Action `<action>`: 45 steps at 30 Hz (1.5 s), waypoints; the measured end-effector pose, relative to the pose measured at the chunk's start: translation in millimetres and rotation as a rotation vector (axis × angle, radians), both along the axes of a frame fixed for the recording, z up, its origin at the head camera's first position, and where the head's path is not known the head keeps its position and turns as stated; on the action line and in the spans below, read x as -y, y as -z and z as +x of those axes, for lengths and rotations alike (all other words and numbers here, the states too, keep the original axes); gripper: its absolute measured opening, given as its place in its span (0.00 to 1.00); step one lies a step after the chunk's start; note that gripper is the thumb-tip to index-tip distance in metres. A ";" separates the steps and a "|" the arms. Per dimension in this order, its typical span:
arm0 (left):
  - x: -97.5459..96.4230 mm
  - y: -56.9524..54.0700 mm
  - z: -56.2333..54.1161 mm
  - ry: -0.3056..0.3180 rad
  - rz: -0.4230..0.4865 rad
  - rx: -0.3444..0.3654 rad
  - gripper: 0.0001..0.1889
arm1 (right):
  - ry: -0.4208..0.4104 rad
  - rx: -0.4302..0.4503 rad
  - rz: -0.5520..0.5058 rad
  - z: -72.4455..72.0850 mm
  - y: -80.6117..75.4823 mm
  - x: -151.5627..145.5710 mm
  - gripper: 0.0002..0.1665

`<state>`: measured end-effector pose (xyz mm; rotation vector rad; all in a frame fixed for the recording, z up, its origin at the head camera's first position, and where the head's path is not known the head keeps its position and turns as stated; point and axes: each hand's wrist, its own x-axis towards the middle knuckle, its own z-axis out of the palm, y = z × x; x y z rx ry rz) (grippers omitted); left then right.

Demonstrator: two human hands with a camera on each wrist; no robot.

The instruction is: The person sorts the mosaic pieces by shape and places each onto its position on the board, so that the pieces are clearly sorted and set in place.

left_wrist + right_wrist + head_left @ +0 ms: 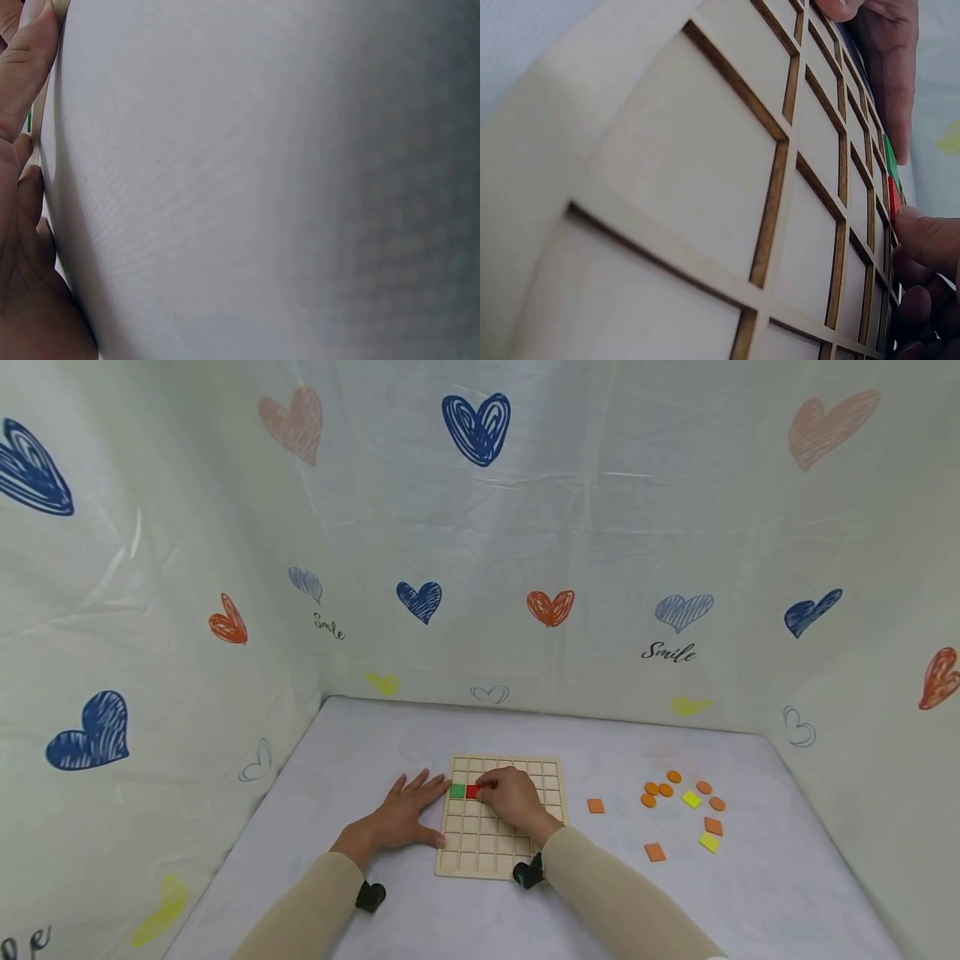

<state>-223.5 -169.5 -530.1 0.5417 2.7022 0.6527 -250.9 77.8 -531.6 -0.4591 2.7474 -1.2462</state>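
A pale wooden grid board (468, 862) lies flat on the table. In its left column sits a green square tile (457, 791), and beside that, one cell to the right, is a red square tile (472, 792). My right hand (513, 797) reaches over the board and pinches the red tile at its right side; the right wrist view has the thumb against that red tile (893, 199). With fingers spread, my left hand (405, 817) rests at the board's left edge, thumb touching the lower part. The left wrist view shows mostly blurred white surface.
Right of the board lie an orange square tile (596, 806) and another orange square (655, 852). Farther right are several orange round pieces (665, 790), a yellow square (692, 799), a second yellow square (708, 842) and one more orange square (713, 826). A heart-printed curtain (600, 527) surrounds the table.
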 end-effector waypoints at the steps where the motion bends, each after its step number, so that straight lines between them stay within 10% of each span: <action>1: -0.1 0.1 0.1 0.001 0.001 0.000 0.56 | 0.002 0.000 -0.009 0.6 -0.1 -0.6 0.10; 30: 0.9 2.4 3.4 -0.014 0.015 0.013 0.57 | 0.100 0.040 -0.253 13.2 -28.7 -70.6 0.19; 45: -1.6 -5.5 -3.2 0.022 -0.023 0.037 0.58 | 0.238 0.095 -0.063 13.4 -22.0 -168.4 0.21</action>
